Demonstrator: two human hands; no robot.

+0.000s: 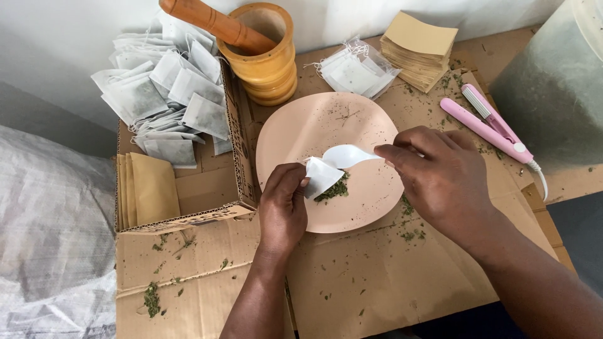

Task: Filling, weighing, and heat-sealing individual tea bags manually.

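1. Cardboard box [235, 157], far left: filled white tea bags [164, 94] piled in it, tan envelopes [149, 188] in front.
2. Left hand [282, 204] pinches a small white filter bag [320, 177], mouth up, over the pink plate [295, 129].
3. Dried green herb [334, 189] heaped on the plate, touching the bag.
4. Right hand [440, 179] grips a white plastic spoon [347, 156], bowl at the bag's mouth.
5. Pink sealer [487, 125] lies right of the plate.

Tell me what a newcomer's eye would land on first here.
At centre, the left hand holds a small white bag over a pink plate while the right hand tips a white spoon toward it, above green herb flakes. Upper left, a cardboard box holds filled bags.
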